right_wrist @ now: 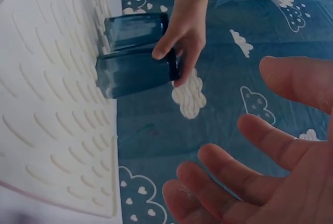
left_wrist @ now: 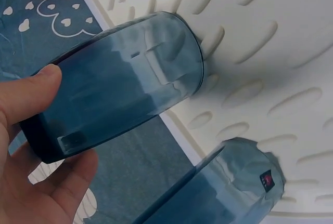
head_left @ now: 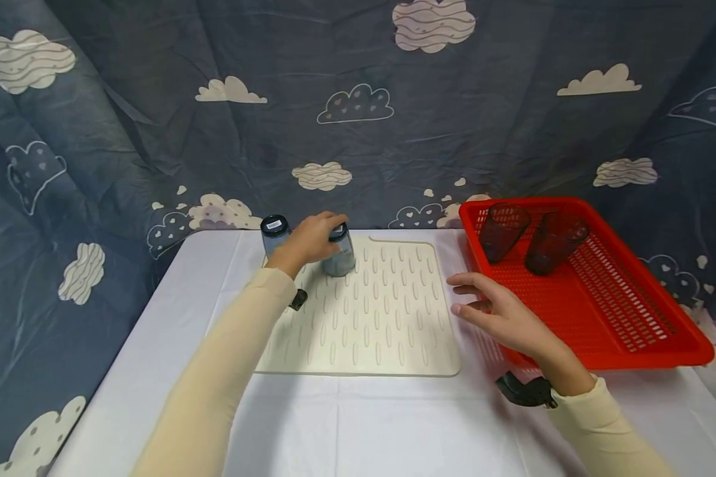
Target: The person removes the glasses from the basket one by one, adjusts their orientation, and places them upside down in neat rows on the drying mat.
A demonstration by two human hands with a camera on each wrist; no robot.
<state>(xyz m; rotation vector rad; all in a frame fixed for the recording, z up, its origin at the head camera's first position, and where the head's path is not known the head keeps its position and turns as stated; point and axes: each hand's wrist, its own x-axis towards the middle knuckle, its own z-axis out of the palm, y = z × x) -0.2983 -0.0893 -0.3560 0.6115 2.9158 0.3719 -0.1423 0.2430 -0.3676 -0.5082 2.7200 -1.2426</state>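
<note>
The left hand (head_left: 310, 242) is wrapped around a blue see-through glass cup (head_left: 340, 250) that stands upside down on the far left part of a cream rubber drying mat with little bumps (head_left: 388, 311). The thumb and fingers (left_wrist: 31, 94) curl round the cup's base, and its rim touches the mat. A second blue glass cup (head_left: 274, 233) stands upside down just to the left, near the mat's far left corner.

The right hand (head_left: 501, 315) holds nothing. Its fingers are spread out and loose, hanging over the mat's right edge, beside a red plastic basket with holes (head_left: 632, 318). Two dark see-through cups (head_left: 531, 238) lie tilted at the far end of the basket.

Everything sits on a table with a white cloth (head_left: 358, 424), and a blue curtain with clouds (head_left: 358, 99) hangs behind.

What could go wrong: the two blue cups are very close. If the held one tips or slides left, it could bump the other and knock it over. Glass is slippery, so a loose grip could let it fall and break.
</note>
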